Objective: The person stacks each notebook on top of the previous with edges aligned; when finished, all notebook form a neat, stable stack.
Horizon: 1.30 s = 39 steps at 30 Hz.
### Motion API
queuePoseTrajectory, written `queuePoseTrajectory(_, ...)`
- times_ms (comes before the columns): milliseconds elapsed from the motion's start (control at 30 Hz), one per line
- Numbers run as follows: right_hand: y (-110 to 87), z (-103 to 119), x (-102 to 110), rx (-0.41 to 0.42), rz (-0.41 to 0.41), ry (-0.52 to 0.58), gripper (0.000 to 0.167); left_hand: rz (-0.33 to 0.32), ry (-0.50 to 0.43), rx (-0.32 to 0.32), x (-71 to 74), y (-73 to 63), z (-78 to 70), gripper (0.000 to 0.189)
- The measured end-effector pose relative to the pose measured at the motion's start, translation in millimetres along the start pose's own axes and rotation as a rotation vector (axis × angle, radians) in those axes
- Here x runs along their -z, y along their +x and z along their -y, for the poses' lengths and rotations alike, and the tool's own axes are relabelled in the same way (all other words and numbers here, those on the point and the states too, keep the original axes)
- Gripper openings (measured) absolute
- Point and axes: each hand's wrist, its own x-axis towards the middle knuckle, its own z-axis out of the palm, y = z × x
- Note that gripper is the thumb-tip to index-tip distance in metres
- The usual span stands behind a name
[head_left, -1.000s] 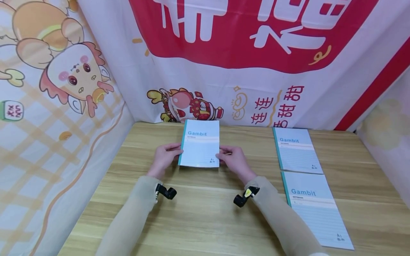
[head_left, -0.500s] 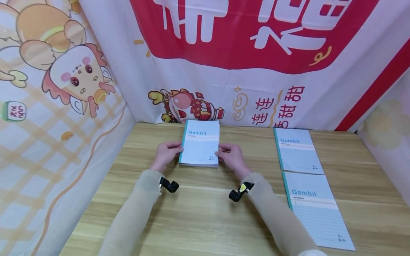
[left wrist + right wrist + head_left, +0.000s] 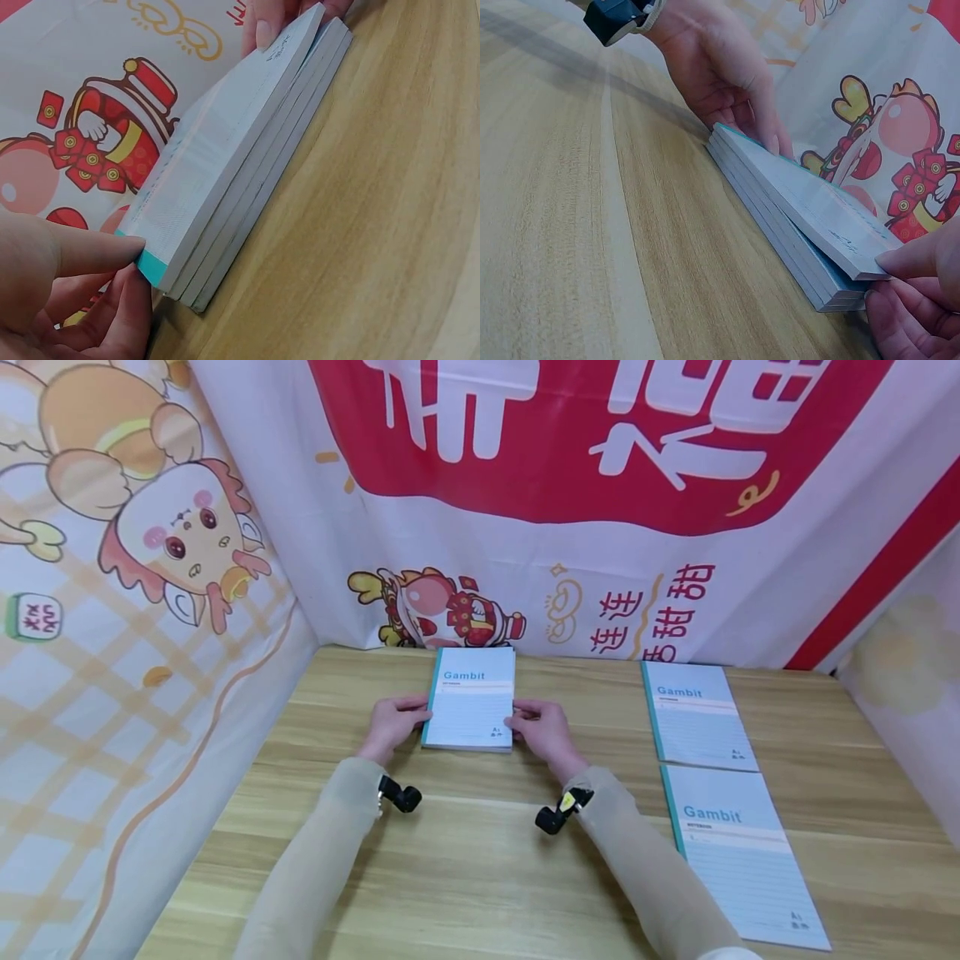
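Near the back of the table a notebook point(image 3: 471, 710) with a teal spine and "Gambit" on its cover lies atop a stack of several matching notebooks point(image 3: 259, 180). My left hand point(image 3: 393, 725) holds its spine side, thumb point(image 3: 101, 251) on the cover's edge and fingers lower down. At the opposite edge my right hand point(image 3: 547, 731) pinches the same notebook, thumb point(image 3: 915, 259) above and a finger beneath. In the right wrist view this right-hand corner stands slightly raised, leaving a wedge-shaped gap over the stack below.
On the right, two more Gambit notebooks lie flat in a column, the farther one point(image 3: 697, 718) just beyond the nearer one point(image 3: 746, 860). Printed cloth point(image 3: 570, 552) hangs along the table's back edge, and patterned cloth point(image 3: 150, 693) borders its left side. The wood tabletop point(image 3: 480, 877) stretches between the forearms.
The held notebook has come down onto the stack and shifted slightly toward me, its edges now closer to those beneath. Both hands have kept their grip; the notebooks on the right stay put.
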Motion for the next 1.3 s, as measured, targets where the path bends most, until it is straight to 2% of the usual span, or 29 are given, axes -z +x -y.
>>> queuePoseTrajectory(500, 0.0, -1, -1, 0.018, -0.012, -0.005, 0.041, 0.001, 0.019, -0.01, -1.5, 0.6, -1.1, 0.034)
queuePoseTrajectory(900, 3.8, -6, -1, 0.033, 0.002, -0.03, 0.047, 0.013, 0.03, -0.019, -0.9, 0.0, 0.1, 0.035)
queuePoseTrajectory(1133, 1.0, -4, -1, 0.027, 0.002, -0.007, 0.048, 0.015, 0.013, -0.029, -0.9, -6.8, -7.4, 0.048)
queuePoseTrajectory(1300, -6.4, 1, 4, 0.024, -0.013, 0.039, 0.051, 0.007, -0.025, -0.032, -3.2, -19.3, -17.3, 0.051)
